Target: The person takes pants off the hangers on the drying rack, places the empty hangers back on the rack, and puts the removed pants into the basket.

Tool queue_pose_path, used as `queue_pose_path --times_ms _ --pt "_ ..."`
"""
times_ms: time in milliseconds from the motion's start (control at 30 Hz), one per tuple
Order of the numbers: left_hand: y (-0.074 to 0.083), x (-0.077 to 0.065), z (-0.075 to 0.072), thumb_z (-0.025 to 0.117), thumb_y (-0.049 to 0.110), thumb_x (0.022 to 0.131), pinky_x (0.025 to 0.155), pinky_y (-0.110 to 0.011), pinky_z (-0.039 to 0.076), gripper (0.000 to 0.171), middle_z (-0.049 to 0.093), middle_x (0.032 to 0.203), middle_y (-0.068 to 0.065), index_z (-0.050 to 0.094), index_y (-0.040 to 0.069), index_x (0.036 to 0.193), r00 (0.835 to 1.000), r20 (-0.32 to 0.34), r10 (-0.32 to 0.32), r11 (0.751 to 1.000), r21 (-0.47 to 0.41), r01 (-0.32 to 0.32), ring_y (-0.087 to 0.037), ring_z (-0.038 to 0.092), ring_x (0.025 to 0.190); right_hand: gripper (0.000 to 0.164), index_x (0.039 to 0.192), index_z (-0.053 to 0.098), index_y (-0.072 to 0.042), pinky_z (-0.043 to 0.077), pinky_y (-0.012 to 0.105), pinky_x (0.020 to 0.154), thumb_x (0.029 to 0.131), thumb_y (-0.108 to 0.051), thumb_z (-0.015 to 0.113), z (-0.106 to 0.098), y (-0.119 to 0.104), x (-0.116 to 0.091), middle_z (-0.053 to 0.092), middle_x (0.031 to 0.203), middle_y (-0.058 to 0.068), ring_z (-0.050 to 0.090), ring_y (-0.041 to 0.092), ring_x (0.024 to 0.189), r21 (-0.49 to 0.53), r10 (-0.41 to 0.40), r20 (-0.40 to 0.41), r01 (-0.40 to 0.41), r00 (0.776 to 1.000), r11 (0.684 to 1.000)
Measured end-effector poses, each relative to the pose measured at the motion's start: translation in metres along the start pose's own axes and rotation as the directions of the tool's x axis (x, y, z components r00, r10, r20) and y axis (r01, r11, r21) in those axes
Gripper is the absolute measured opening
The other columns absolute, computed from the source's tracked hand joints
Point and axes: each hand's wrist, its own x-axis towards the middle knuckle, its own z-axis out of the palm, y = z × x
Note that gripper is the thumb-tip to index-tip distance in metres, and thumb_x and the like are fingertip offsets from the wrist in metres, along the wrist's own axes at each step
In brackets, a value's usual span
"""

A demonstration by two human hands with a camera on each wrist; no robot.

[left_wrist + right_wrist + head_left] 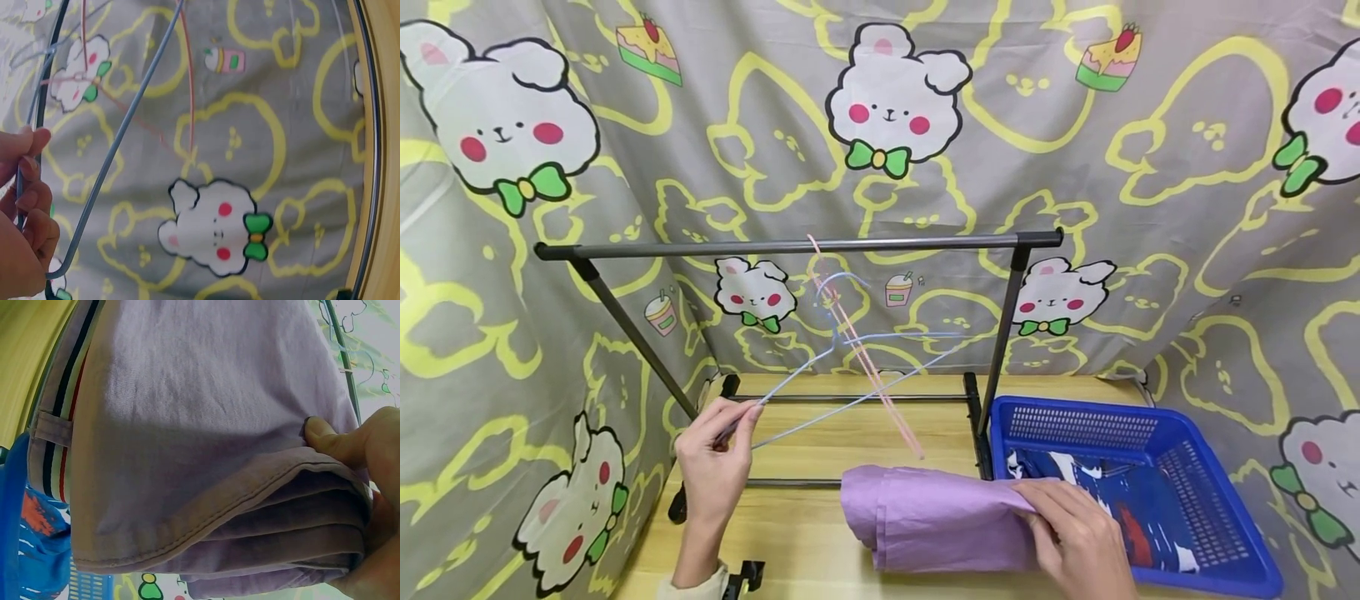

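My left hand (718, 450) pinches one corner of a thin blue clothes hanger (797, 376) and holds it tilted in front of the rack, its hook below the top bar. In the left wrist view, fingers curl round the hanger's frame (129, 119). Behind it, a pink clothes hanger (898, 421) hangs from the bar. My right hand (1078, 533) grips one end of folded purple pants (947, 517) above the table, thumb on top. The right wrist view shows the pants' layered hem and a striped waistband (59, 425) with a belt loop.
A black clothes rack (715, 249) stands on the wooden table (797, 533). At the right, a blue plastic basket (1090, 407) contains dark blue patterned clothing (1157, 508). Curtains (1037, 192) with printed rabbits surround the table at the back and sides.
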Motion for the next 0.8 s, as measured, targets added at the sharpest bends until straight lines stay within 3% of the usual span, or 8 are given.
queue_pose_path --times_ms 333,433,633,800 --pt "-0.001 -0.006 0.031 0.072 -0.022 0.082 0.046 -0.018 0.032 0.017 0.064 0.075 -0.011 0.077 -0.007 0.089 0.999 -0.03 -0.046 0.999 0.023 0.047 -0.006 0.048 0.059 0.048 0.102 0.08 -0.011 0.04 0.012 0.099 0.108 -0.038 0.04 -0.004 -0.001 0.001 0.075 0.098 0.0 0.07 0.025 0.087 0.016 0.021 0.005 -0.021 1.0 1.0" --pt "0.003 -0.005 0.037 0.071 -0.022 0.082 0.048 -0.016 0.033 0.017 0.064 0.075 -0.013 0.076 -0.009 0.09 0.998 -0.044 -0.046 0.999 0.023 0.048 -0.006 0.049 0.06 0.048 0.102 0.08 -0.01 0.04 0.012 0.099 0.108 -0.038 0.04 -0.005 -0.002 0.0 0.075 0.098 0.0 0.07 0.025 0.086 0.018 0.026 0.007 -0.026 1.0 0.999" --pt "-0.009 -0.006 0.047 0.073 -0.016 0.086 0.048 -0.014 0.033 0.018 0.066 0.079 -0.008 0.079 -0.004 0.096 0.997 -0.057 -0.057 0.998 0.016 0.058 -0.006 0.049 0.061 0.047 0.102 0.08 -0.011 0.037 0.012 0.103 0.108 -0.038 0.041 -0.002 0.001 -0.003 0.075 0.098 0.002 0.07 0.026 0.086 0.029 0.017 -0.016 -0.016 1.0 0.999" --pt "-0.008 -0.003 0.052 0.073 -0.013 0.087 0.048 -0.014 0.034 0.017 0.067 0.081 -0.007 0.079 -0.002 0.099 0.996 -0.057 -0.072 0.997 0.023 0.074 -0.006 0.049 0.062 0.047 0.102 0.08 -0.012 0.036 0.011 0.103 0.108 -0.038 0.041 -0.002 0.0 -0.004 0.075 0.098 0.0 0.07 0.026 0.087 0.018 0.03 -0.01 -0.029 1.0 0.999"
